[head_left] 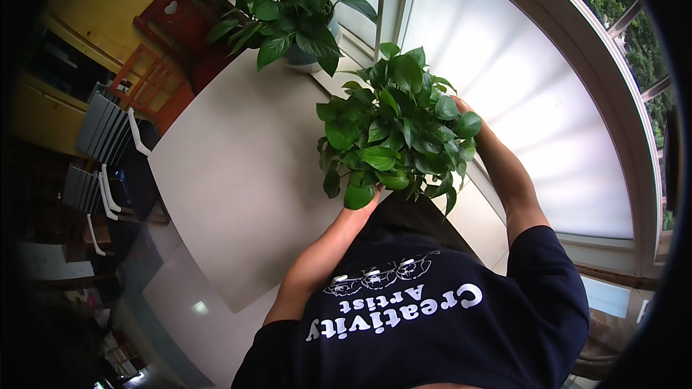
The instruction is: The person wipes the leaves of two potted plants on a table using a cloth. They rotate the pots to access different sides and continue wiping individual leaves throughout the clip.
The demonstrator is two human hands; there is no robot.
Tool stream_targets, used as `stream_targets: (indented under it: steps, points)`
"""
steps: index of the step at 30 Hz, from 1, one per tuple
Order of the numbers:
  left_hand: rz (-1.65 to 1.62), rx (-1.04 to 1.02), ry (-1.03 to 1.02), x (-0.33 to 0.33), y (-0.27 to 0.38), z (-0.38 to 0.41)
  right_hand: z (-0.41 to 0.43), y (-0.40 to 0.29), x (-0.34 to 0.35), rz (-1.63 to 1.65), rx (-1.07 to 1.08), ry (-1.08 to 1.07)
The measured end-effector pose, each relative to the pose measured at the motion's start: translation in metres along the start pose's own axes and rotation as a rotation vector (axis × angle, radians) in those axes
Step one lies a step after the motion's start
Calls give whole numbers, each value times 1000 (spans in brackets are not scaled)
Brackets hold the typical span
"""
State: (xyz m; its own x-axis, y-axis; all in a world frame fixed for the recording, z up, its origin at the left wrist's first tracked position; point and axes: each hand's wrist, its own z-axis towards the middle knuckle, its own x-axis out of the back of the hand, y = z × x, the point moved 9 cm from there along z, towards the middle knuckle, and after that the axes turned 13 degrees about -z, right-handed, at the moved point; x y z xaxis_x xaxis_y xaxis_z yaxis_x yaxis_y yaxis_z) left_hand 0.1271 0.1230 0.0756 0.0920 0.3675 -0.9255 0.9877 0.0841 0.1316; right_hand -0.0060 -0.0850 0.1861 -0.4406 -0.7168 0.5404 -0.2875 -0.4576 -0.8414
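Observation:
A bushy pothos plant (397, 127) with glossy green leaves is before me, between both arms, by the corner of the table and the window. Its foliage hides the pot and whatever is under it. My left hand (373, 197) reaches in beneath the near leaves, its fingers mostly covered. On the far right side, my right hand (460, 105) goes behind the leaves, with only its edge showing. Both hands appear to hold the plant from opposite sides, though the grip itself is hidden.
A pale table (232, 162) spreads to the left. A second leafy plant in a pot (303, 59) stands at its far end. Frosted window panes (513, 102) border the right side. Wooden chairs (151, 81) and grey slatted chairs (102, 124) line the table's left edge.

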Motion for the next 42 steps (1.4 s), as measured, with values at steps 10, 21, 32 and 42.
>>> stream_targets:
  steps: [10, 21, 32, 42]
  points:
    - [-169, 149, -260, -25, -32, -7, 9, 25, 26, -3, -43, -12]
    - [15, 138, -167, 3, -49, 8, 10, 39, 39, 117, -96, -61]
    - [337, 230, -66, 2, -41, 3, -29, -30, 103, -1033, -319, 179]
    - [667, 482, -166, 59, 5, -28, -58, -237, 68, -810, 3, 584]
